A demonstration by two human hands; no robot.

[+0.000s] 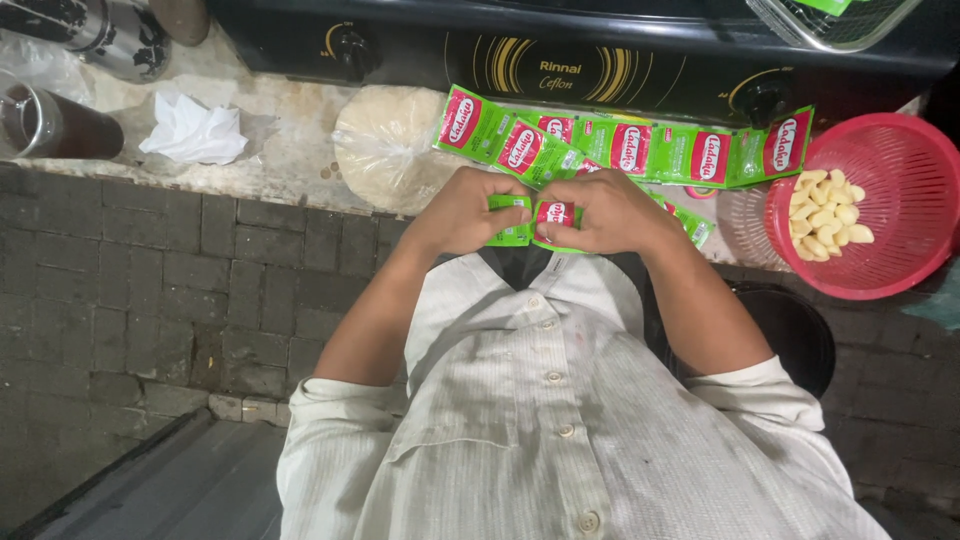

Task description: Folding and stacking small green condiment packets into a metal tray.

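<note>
Nearest the camera, the left hand point(465, 212) and right hand point(605, 212) meet knuckle to knuckle, both closed in a pinch on one green sachet point(530, 222) held between them. Just beyond the sachet, a strip of green sachets point(640, 150) lies along the stone counter point(280, 130). Right of the sachet stands a red basket point(880, 190) of peeled garlic cloves point(825, 215); farther off, the black stove point(580, 60).

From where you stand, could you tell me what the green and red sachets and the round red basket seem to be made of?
The green and red sachets look like glossy plastic film: they shine and crease, and both hands, left hand and right hand, pinch one. The round red basket holding pale peeled cloves seems moulded plastic, with fine perforated mesh walls.
</note>
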